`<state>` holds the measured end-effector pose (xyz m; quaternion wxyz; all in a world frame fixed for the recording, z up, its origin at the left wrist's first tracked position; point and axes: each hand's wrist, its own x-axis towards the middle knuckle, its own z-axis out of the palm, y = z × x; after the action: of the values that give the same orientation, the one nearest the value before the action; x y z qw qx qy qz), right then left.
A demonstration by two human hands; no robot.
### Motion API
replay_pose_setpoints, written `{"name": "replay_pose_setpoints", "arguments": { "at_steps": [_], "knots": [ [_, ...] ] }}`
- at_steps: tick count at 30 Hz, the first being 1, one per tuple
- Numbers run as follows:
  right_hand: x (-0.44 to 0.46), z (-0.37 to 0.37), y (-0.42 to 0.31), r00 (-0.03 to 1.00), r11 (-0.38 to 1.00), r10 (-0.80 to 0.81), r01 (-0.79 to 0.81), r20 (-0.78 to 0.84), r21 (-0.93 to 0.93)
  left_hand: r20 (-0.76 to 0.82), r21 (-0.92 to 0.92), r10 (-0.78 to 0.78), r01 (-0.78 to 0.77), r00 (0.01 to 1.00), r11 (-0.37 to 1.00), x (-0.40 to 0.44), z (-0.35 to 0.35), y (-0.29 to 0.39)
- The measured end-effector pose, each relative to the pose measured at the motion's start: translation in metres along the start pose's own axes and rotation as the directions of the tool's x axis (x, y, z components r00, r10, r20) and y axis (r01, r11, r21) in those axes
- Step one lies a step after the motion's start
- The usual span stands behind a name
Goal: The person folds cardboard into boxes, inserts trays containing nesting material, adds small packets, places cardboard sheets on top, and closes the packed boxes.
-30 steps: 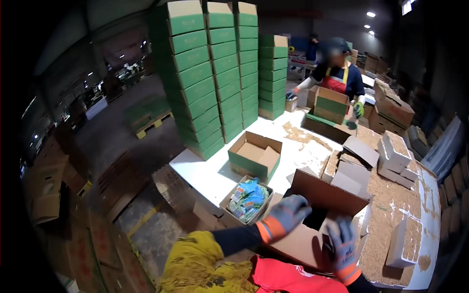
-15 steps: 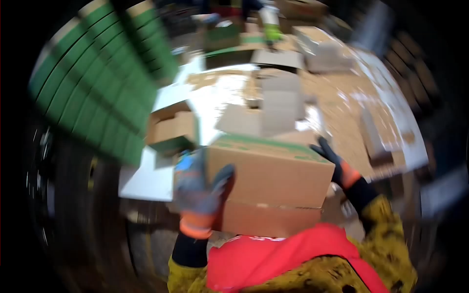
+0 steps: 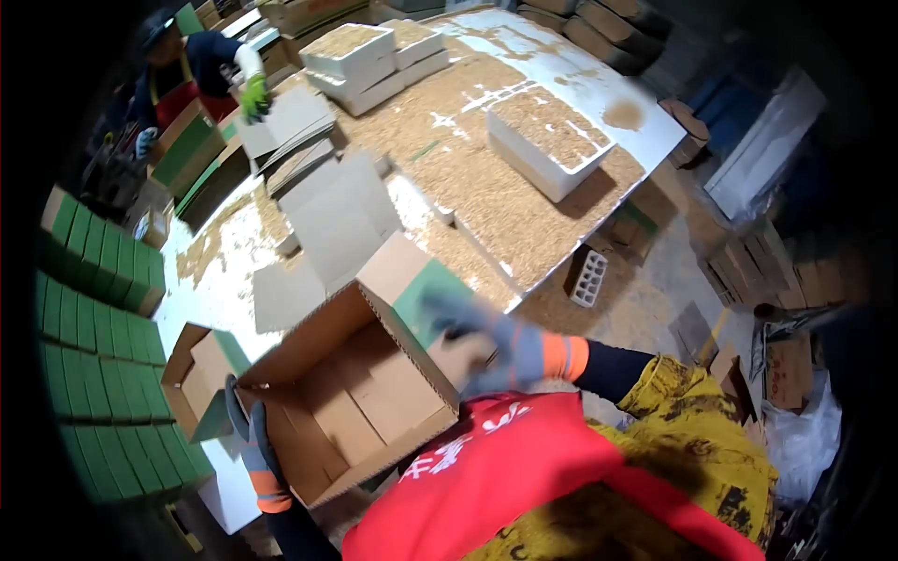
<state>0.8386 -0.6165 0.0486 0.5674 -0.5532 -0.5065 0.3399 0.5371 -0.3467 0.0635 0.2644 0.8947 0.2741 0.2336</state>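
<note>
An open cardboard box (image 3: 351,388), brown inside with a green patch on its outer flap, is tilted in front of me and looks empty. My left hand (image 3: 245,425), in a grey glove with an orange cuff, grips its left wall, fingers outside the edge. At the box's right side is my right hand (image 3: 496,341), smeared by motion, so its fingers and any contact are unclear. A smaller green and brown box (image 3: 198,379) stands just left of the held box.
Flat grey cardboard sheets (image 3: 341,220) lie on the white table (image 3: 659,126). White trays (image 3: 547,154) of brown granules stand farther back. Stacked green boxes (image 3: 98,374) rise at left. A co-worker (image 3: 187,70) stands behind the table. An egg-carton-like tray (image 3: 588,279) is beyond the table edge.
The view has swung to the right. The box has turned from showing its outer side to showing its open inside. My right hand has moved along its right side.
</note>
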Motion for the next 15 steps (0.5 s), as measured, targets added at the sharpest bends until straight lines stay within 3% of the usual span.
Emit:
{"name": "replay_pose_setpoints", "arguments": {
  "at_steps": [1,2,3,4,5,6,7,9,10,11,12,15],
  "knots": [
    [0.002,-0.042,0.022,0.944,0.996,0.085,-0.076,-0.318,0.043,-0.002,0.053,-0.076,0.076,0.997,0.996,-0.010,0.004,-0.021],
    [0.005,-0.085,0.043,0.753,0.985,0.171,-0.109,-0.635,0.135,-0.009,0.112,-0.155,0.155,0.988,0.982,-0.015,0.008,-0.033],
    [0.007,-0.127,0.064,0.495,0.973,0.225,-0.078,-0.839,0.215,-0.026,0.045,-0.111,0.112,0.994,0.993,-0.011,0.011,-0.022],
    [0.006,-0.170,0.079,0.299,0.912,0.373,0.059,-0.879,0.407,-0.023,0.074,-0.186,0.187,0.982,0.979,-0.008,0.011,-0.010],
    [0.010,-0.214,0.098,0.182,0.823,0.545,0.069,-0.818,0.563,-0.033,0.100,-0.263,0.265,0.964,0.959,-0.006,0.014,0.001],
    [0.008,-0.240,0.114,0.269,0.900,0.431,-0.203,-0.861,0.386,-0.052,0.121,-0.338,0.342,0.940,0.932,-0.003,0.018,0.009],
    [0.006,-0.265,0.130,0.350,0.893,0.307,-0.429,-0.885,0.140,-0.048,0.230,-0.256,0.260,0.965,0.938,-0.003,0.023,0.005],
    [-0.012,-0.304,0.198,0.465,0.946,0.178,-0.324,-0.867,0.020,0.003,0.447,-0.092,0.081,0.996,0.891,-0.016,0.020,-0.025],
    [-0.020,-0.323,0.231,0.517,0.964,0.112,-0.263,-0.849,-0.034,0.002,0.463,-0.069,0.060,0.998,0.884,-0.023,0.016,-0.042],
    [-0.014,-0.306,0.175,0.407,0.946,0.324,-0.142,-0.854,0.291,-0.004,0.476,-0.052,0.048,0.999,0.878,-0.030,0.012,-0.060],
    [-0.008,-0.293,0.139,0.331,0.822,0.534,0.012,-0.778,0.569,-0.016,0.488,-0.041,0.044,0.999,0.872,-0.036,0.013,-0.066],
    [-0.049,-0.321,0.168,0.301,0.894,0.440,-0.064,-0.846,0.443,-0.124,0.192,-0.194,0.216,0.973,0.957,-0.027,0.022,-0.042]
  ]
}}
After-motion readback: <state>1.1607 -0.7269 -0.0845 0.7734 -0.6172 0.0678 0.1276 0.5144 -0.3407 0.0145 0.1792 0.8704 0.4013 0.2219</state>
